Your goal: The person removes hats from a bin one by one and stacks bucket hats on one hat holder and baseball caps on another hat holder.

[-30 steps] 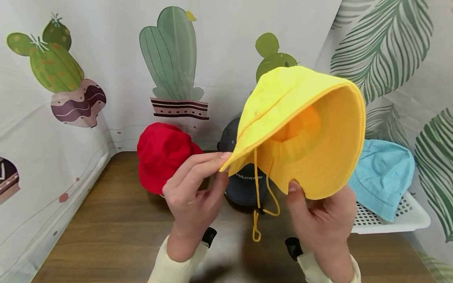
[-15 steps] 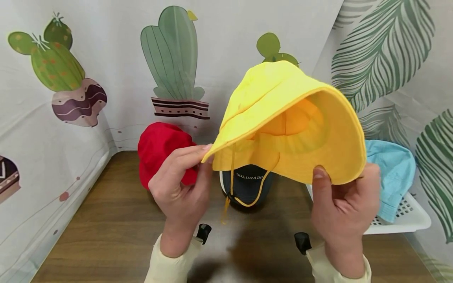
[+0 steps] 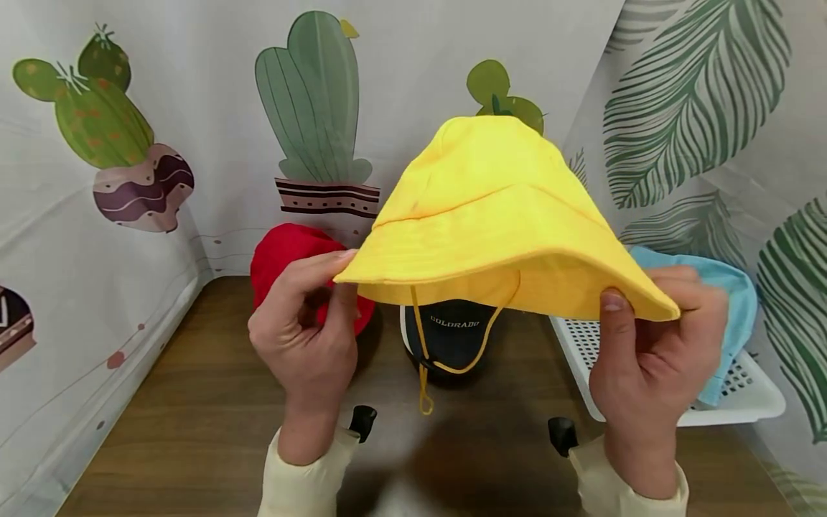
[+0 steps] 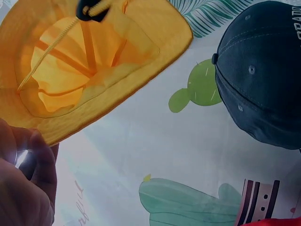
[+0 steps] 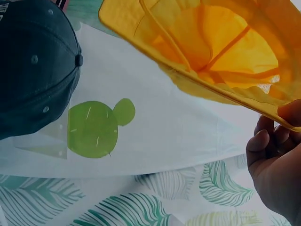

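Note:
A yellow bucket hat (image 3: pixel 491 208) is held up over the table, crown upward, its brim spread between two hands. At the left end of the brim, my left hand (image 3: pixel 310 337) pinches the edge between thumb and fingers. My right hand (image 3: pixel 652 359) grips the opposite end, thumb on the near side and fingers behind. A yellow chin cord (image 3: pixel 481 345) with a dark toggle hangs beneath the hat. Both wrist views look up into its orange-lit inside (image 4: pixel 70 61). Behind the cord sits a dark cap (image 3: pixel 452 337) lettered COLORADO, its top hidden by the yellow hat.
A red cap (image 3: pixel 284 251) lies on the wooden table (image 3: pixel 194 402), partly behind the left hand. On the right, a white perforated basket (image 3: pixel 756 402) carries a light blue bucket hat (image 3: pixel 730 301), partly covered by the right hand. Printed cloth (image 3: pixel 213 86) hangs behind.
The yellow hat has turned from showing its inside to showing its outer side, crown up. My hands have spread apart, left hand leftward and right hand rightward, still gripping the brim.

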`<state>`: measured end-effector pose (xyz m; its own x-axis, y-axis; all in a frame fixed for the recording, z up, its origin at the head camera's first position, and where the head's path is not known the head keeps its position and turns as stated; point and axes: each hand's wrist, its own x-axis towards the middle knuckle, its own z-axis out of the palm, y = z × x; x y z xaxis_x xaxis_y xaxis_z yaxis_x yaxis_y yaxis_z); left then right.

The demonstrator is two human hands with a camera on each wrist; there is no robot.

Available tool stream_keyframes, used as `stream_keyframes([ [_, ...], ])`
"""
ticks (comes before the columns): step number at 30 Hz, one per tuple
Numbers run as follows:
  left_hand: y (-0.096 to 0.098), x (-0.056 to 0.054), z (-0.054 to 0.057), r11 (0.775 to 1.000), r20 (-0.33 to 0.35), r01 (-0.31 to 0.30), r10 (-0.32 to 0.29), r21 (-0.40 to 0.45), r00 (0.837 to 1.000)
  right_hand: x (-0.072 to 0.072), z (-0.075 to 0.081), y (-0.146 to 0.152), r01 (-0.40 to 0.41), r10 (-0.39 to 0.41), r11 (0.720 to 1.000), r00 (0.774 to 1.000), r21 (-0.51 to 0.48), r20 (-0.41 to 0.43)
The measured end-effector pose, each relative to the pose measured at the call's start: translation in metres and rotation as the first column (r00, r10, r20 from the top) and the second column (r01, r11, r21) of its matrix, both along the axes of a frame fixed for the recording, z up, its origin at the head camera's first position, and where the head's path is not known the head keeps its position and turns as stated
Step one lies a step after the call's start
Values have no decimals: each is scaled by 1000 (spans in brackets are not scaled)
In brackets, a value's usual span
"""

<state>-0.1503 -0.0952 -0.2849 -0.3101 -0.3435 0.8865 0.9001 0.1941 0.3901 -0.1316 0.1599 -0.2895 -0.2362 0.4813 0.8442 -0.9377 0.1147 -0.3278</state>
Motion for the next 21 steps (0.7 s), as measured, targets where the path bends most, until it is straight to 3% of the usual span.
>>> stream_keyframes([
  [7,-3,0,4,998,-2,20,-20,53,1000,-3,2,10,151,-151,988,989,16,9],
  [11,-7,-3,4,995,-1,2,-2,104,1000,-3,1,20,186,-188,982,981,28,46],
  [21,-11,-6,2,988,9,-52,52,144,999,2,3,30,99,-98,995,988,-6,122],
])
